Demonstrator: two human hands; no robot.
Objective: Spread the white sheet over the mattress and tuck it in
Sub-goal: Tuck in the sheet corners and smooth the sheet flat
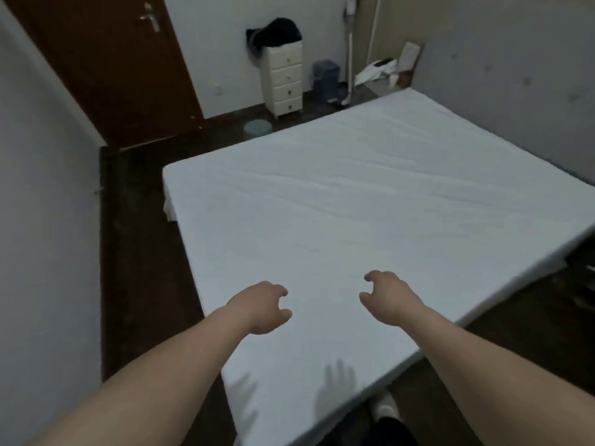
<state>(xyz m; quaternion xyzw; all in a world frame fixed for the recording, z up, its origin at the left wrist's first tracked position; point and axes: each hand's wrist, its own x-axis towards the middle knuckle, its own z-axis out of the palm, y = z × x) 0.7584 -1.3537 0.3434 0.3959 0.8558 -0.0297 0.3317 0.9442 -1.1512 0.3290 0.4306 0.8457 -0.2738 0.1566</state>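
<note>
The white sheet [370,204] lies flat over the whole mattress, with faint diagonal creases across its middle. A bare strip of the mattress side [168,204] shows at the far left corner. My left hand [262,307] hovers above the near corner of the bed, fingers curled and apart, holding nothing. My right hand [391,297] is level with it a little to the right, also loosely curled and empty. Both hands cast shadows on the sheet close to the near edge.
Dark floor runs along the left and near sides of the bed. A white drawer unit [283,80] with dark clothes on top stands by the far wall, beside a brown door [106,69]. A pale round bin [257,128] sits on the floor. My foot [384,410] is at the near corner.
</note>
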